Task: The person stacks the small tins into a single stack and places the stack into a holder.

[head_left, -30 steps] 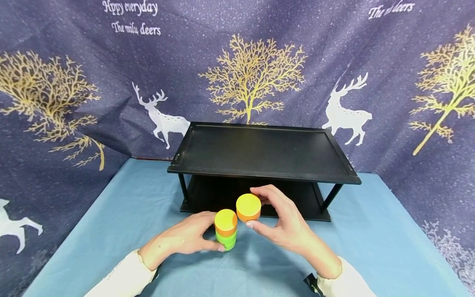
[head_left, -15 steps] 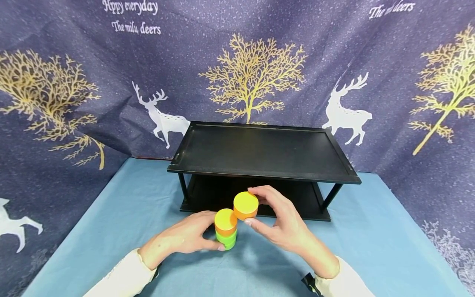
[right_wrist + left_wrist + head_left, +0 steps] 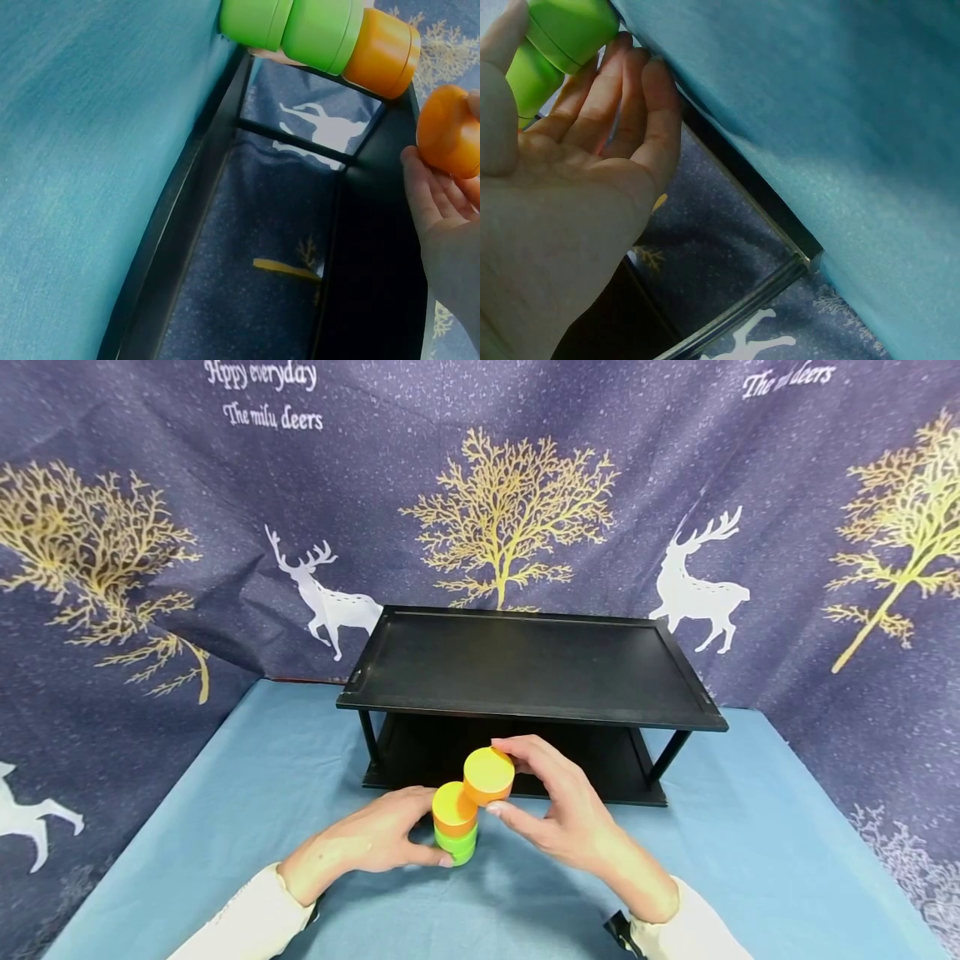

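Note:
A short stack of small round lidded jars stands on the blue cloth in the head view. Two green jars point(image 3: 456, 845) form its lower part, and an orange jar point(image 3: 453, 814) sits on top. My left hand point(image 3: 375, 837) holds the stack from the left, thumb in front and fingers behind, around the green jars point(image 3: 570, 34). A second orange jar point(image 3: 488, 777) is pinched between thumb and fingers of my right hand point(image 3: 555, 797). It is raised, overlapping the right edge of the stack's top in the head view. The right wrist view shows this held orange jar point(image 3: 448, 131) tilted beside the stack.
Behind the hands stands a black two-tier shelf point(image 3: 517, 668), its lower board point(image 3: 592, 768) near the table. Blue cloth point(image 3: 187, 818) covers the table. A dark curtain point(image 3: 600, 410) with printed deer and trees hangs behind.
My right hand has moved left with the orange jar, bringing it from beside the stack to overlap its top edge. The left hand and the stack have stayed in place.

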The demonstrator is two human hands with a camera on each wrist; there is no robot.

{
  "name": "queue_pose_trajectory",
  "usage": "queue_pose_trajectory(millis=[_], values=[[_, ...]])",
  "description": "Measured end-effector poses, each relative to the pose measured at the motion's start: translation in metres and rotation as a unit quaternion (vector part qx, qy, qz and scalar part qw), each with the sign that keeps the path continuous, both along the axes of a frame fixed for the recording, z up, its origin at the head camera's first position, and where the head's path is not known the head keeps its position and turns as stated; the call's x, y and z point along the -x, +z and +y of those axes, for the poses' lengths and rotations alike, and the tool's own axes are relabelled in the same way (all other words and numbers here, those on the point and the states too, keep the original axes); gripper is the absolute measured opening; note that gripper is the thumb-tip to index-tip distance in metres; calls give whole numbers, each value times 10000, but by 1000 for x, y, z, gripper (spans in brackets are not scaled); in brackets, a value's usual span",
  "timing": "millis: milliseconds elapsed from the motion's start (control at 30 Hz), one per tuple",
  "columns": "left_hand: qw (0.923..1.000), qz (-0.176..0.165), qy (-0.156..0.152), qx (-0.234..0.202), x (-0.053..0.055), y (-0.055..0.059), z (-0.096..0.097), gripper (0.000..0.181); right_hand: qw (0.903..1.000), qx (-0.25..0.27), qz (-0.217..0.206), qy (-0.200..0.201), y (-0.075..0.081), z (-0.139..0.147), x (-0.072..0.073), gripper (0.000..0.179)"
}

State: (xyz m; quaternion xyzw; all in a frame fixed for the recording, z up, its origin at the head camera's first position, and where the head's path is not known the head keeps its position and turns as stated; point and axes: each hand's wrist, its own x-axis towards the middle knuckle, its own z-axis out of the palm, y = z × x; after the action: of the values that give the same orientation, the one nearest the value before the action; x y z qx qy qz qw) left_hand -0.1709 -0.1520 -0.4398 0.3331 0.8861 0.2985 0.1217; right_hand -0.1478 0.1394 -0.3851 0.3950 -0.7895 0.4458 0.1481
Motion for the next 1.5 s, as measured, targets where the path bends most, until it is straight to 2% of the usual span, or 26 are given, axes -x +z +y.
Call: queue_pose_trajectory(millis=[700, 1200, 1500], values=[[9999, -111, 53, 46, 0, -2, -1, 66, 9998, 45, 118, 137, 0, -8, 0, 66], [9997, -214, 69, 85, 1, 0, 0, 68, 9994, 160, 207, 220, -6, -16, 1, 65], [9999, -76, 45, 125, 2, -1, 0, 68, 9993, 218, 97, 282, -9, -21, 0, 64]])
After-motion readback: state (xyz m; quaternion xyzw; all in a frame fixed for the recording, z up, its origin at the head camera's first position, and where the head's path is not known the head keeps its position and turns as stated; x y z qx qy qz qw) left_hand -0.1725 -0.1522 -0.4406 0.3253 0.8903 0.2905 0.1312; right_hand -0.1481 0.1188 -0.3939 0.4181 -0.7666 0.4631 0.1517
